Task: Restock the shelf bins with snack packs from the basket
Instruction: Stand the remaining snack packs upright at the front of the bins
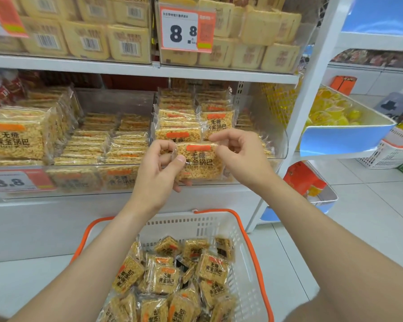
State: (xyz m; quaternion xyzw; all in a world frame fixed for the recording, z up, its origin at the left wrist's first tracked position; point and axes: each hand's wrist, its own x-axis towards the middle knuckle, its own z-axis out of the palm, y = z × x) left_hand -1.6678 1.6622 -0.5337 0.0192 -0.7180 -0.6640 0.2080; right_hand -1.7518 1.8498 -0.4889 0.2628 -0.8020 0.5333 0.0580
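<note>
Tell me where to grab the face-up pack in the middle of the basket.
Come from above and pinch the face-up pack by its top sealed edge. It lies tilted in the basket, with the upper edge free and the lower edge seemingly tucked under neighbours.

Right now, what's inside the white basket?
The basket holds a loose pile of snack packs in clear wrappers. The top packs cover whatever lies beneath, and the basket's bottom.

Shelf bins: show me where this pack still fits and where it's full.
Room: above the low rows in the middle bin, between the tall left stack and the divider; also the right bin, at its far end beside the clear wall. Crowded: the tall stacks behind the pack.
</note>
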